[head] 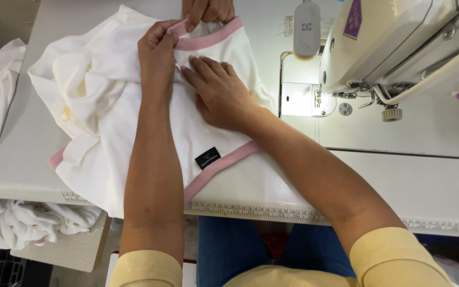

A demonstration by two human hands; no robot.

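**White garment with pink binding, held flat at the neckline**

The white garment (134, 106) lies spread across the sewing table (22, 138), left of the sewing machine (399, 48), with part of it hanging over the near edge by the printed ruler strip (251, 211). A pink binding (211, 38) trims its upper opening, and a second pink edge runs diagonally near the small black label (207, 157).

The left hand (158, 53) is closed in a pinch on the pink binding at its left end. The right hand (219, 93) is open, fingers together, pressing the cloth flat just below that binding. A second person's hand (205, 10) reaches in from the far side and touches the same binding from above.

To do this well, I judge the pinch should stay light so that the stretchy trim is not pulled out of shape, while the flat palm keeps the layers beneath from creeping. The loose folds at the left want smoothing away from the seam. More white cloth (6, 212) is heaped beside the table, well apart from the work.
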